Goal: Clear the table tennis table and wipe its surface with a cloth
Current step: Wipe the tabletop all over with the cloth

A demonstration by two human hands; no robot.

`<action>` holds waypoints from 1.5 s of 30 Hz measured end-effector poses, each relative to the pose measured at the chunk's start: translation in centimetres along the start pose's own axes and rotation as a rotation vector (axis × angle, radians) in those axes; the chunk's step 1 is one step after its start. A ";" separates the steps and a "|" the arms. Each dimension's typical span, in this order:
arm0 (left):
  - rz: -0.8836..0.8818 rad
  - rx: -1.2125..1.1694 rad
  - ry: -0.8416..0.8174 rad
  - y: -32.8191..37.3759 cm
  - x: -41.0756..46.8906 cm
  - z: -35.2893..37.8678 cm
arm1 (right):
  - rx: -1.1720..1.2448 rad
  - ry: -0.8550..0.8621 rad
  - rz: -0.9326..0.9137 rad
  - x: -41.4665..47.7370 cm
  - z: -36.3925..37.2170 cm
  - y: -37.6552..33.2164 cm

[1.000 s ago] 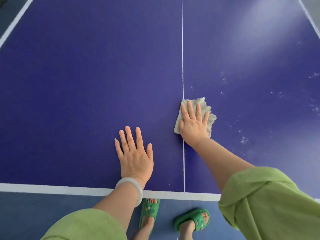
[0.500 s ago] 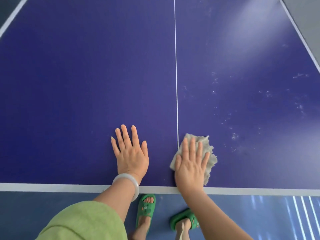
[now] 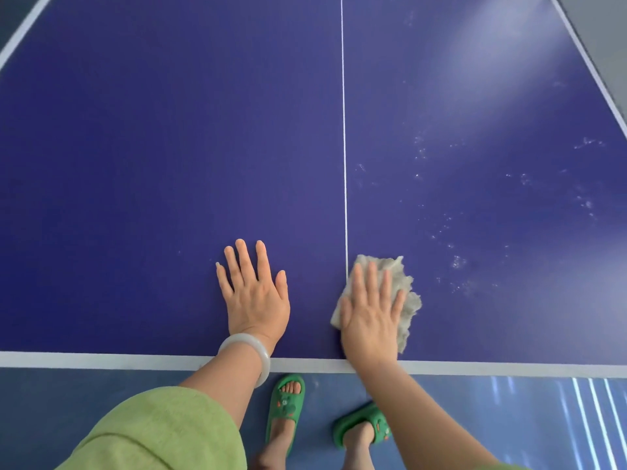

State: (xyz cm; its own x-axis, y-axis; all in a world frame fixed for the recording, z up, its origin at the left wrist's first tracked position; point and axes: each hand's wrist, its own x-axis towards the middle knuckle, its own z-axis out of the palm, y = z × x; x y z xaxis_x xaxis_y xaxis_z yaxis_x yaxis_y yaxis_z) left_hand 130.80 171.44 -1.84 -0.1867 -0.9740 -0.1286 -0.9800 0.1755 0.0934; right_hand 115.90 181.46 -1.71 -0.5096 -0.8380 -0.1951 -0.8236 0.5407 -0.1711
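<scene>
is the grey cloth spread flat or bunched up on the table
Bunched up: the fluffy grey cloth sits as a crumpled wad, ragged edges poking out beyond the flat right hand pressing it onto the blue table.

Your table (image 3: 152, 147) is deep blue, lines (image 3: 101, 359) white; your cloth (image 3: 407, 296) pale grey-beige, sandals (image 3: 285, 401) green, sleeve (image 3: 163, 432) light green, bangle (image 3: 244, 346) white.

One bench (image 3: 135, 164), one cloth (image 3: 411, 305), two hands: left hand (image 3: 254, 300), right hand (image 3: 369, 320); one bangle (image 3: 237, 344), two slippers (image 3: 285, 405), one sleeve (image 3: 163, 432)
</scene>
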 end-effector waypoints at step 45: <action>-0.109 0.011 0.044 16.6 -2.7 2.1 | -0.003 0.026 0.154 7.6 -7.7 31.5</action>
State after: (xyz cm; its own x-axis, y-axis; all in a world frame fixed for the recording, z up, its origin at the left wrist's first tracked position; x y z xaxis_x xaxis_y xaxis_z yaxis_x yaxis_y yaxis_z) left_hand 114.90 177.26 -2.00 -0.0762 -0.9926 -0.0942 -0.9951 0.0698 0.0699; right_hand 84.18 191.57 -1.10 -0.6361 -0.7469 -0.1937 -0.7360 0.6627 -0.1384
